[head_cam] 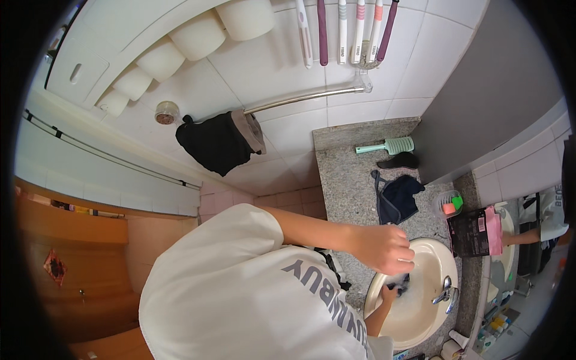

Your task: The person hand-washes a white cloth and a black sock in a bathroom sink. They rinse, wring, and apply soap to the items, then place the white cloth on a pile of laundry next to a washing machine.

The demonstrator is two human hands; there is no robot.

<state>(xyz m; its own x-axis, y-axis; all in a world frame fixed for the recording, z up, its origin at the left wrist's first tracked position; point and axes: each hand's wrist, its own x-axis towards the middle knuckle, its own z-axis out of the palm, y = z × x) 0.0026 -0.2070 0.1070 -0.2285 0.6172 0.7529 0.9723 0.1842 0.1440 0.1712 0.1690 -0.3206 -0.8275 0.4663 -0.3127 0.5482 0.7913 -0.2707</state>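
Observation:
A cream oval washbasin (427,317) is set into a speckled stone counter. My right hand (388,294) is low inside the basin, gripping a wet, dark cloth (400,285) with whitish suds or water about it. Above the basin's near left side, my left hand (382,249) is curled into a fist. The inside of that fist is hidden, and it covers part of the basin beneath. At the basin's far side is a chrome tap (445,294). To the left, another dark navy cloth garment (398,198) lies crumpled on the counter.
On the counter (344,180) lie a mint-green hairbrush (391,146) and a dark, flat object (398,161). A clear bowl (443,204) and a black-and-pink packet (472,231) stand near the mirror. Black clothing (216,141) hangs from a metal rail (306,99) below several toothbrushes.

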